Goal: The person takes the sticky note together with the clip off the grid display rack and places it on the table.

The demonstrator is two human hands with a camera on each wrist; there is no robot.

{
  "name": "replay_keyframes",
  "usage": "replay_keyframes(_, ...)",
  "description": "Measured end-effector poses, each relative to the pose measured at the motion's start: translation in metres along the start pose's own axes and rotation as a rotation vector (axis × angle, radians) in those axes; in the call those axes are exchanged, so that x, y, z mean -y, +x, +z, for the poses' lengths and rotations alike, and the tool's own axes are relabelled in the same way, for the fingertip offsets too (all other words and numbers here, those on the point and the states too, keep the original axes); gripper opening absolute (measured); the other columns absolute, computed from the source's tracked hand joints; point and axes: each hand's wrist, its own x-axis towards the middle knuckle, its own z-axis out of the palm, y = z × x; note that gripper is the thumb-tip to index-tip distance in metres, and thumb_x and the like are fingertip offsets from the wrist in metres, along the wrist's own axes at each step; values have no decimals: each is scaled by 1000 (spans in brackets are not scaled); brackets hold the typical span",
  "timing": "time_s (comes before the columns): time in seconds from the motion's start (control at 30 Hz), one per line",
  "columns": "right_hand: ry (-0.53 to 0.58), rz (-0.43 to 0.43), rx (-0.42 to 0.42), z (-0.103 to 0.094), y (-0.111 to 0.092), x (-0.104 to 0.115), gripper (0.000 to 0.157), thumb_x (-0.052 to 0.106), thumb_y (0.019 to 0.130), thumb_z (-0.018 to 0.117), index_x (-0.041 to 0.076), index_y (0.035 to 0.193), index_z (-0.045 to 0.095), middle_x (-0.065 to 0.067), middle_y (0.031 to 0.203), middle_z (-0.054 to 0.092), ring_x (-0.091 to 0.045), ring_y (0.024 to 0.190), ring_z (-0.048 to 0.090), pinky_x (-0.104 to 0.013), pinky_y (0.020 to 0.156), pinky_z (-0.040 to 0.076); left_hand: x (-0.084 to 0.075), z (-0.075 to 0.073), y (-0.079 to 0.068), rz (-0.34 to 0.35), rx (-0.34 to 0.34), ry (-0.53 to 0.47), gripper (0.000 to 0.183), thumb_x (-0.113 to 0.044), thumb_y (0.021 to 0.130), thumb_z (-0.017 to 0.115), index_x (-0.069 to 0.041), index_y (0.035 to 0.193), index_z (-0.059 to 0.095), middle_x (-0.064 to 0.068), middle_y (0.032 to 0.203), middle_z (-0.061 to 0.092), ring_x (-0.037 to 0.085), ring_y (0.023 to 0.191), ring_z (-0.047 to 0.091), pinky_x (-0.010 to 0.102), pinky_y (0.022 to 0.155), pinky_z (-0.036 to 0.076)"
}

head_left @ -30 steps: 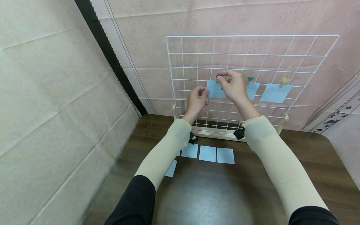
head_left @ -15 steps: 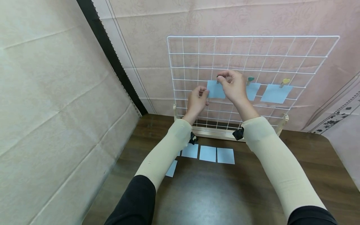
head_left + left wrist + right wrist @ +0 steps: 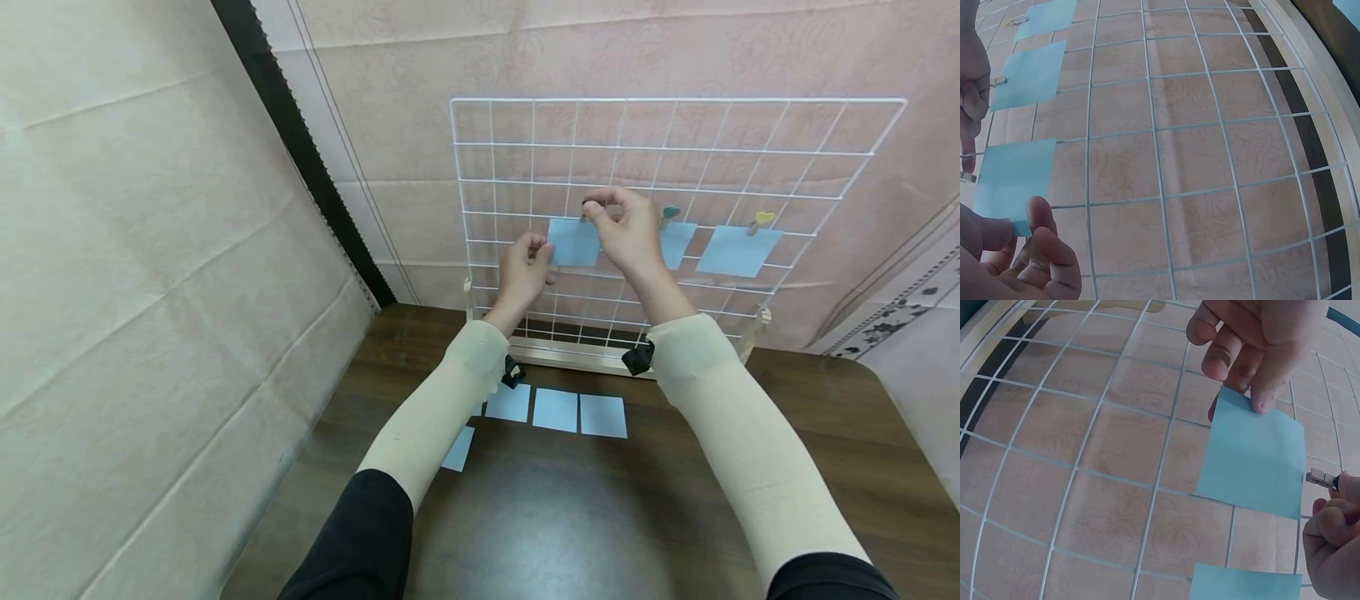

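Observation:
A square light-blue card (image 3: pixel 573 243) lies against the white wire grid (image 3: pixel 675 101). My left hand (image 3: pixel 525 271) pinches it by its left edge between thumb and fingers. My right hand (image 3: pixel 628 229) holds a small clothespin (image 3: pixel 1319 477) with a dark end, its tip right at the card's top edge in the right wrist view. Further right on the grid hang two more blue cards: one (image 3: pixel 677 243) under a clothespin with a teal heart (image 3: pixel 671 212), the other (image 3: pixel 738 251) under one with a yellow heart (image 3: pixel 764 217).
The grid stands in a wooden base (image 3: pixel 577 357) on a dark wooden table (image 3: pixel 525 517). Several blue cards lie before it, among them a right-end card (image 3: pixel 603 417) and a nearer card (image 3: pixel 458 450) partly behind my left sleeve. A cloth curtain (image 3: pixel 135 292) hangs at left.
The card in my left hand has shifted slightly left and down against the grid. My right hand keeps nearly the same place, still holding the clothespin.

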Motion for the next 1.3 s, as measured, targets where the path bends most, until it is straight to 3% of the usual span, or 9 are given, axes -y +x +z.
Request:
replay_keyframes(0.13,1,-5,16,-3,-3,0,26,18,107,64,-1,124,72,-11,128,70,-8,63,60,-16,53,43,2,-2,-2,-8,0,-14,18,-11,110,57,4,117,64,18,111,67,38,79,75,44,75,63)
replay_keyframes(0.3,-6,-9,14,-7,-10,-1,27,19,107,63,2,126,73,-11,136,67,-7,57,55,-17,49,40,5,-7,-7,-4,-4,5,17,-13,109,59,2,115,65,16,111,68,24,70,71,42,74,63)
replay_keyframes(0.43,5,-13,-12,-12,-17,-2,27,20,107,64,3,126,74,-11,134,66,-6,69,62,-17,57,45,6,-12,-12,21,-2,0,17,-11,109,58,3,115,65,16,109,67,18,77,67,40,78,63)
replay_keyframes(0.57,39,-12,-33,-20,-24,-3,27,19,107,63,2,126,73,-12,119,71,-7,79,65,-16,60,49,8,-19,-17,32,8,-1,18,-12,109,58,3,116,65,13,105,69,20,84,67,36,81,62)
replay_keyframes(0.7,44,-10,-26,-30,-31,-3,28,18,108,62,0,127,72,-7,103,74,-14,83,64,-15,59,48,8,-26,-22,33,15,29,20,-16,109,59,0,117,67,8,92,69,20,77,65,27,68,55)
replay_keyframes(0.83,24,0,5,-38,-38,-7,31,19,109,61,-2,130,69,5,101,72,-16,87,64,-16,67,48,8,-31,-26,46,20,40,20,-18,110,59,-1,117,68,9,83,65,26,75,63,25,60,47)
replay_keyframes(0.97,28,14,22,-44,-43,-13,34,20,109,60,-3,133,67,13,99,70,-10,86,63,-16,66,49,7,-34,-29,62,21,31,21,-16,109,60,1,118,68,9,84,67,36,79,66,24,61,48)
replay_keyframes(1.2,90,31,35,-51,-53,-16,36,18,110,58,-4,138,64,7,108,67,-3,96,68,-19,75,58,8,-38,-38,78,7,2,22,-16,108,62,3,117,69,9,85,70,14,69,60,23,62,49)
replay_keyframes(1.3,107,41,36,-55,-59,-16,37,17,110,58,-6,138,63,5,111,67,-3,93,70,-20,78,59,9,-40,-42,91,9,12,22,-16,108,62,2,118,70,10,89,72,12,70,62,23,63,51)
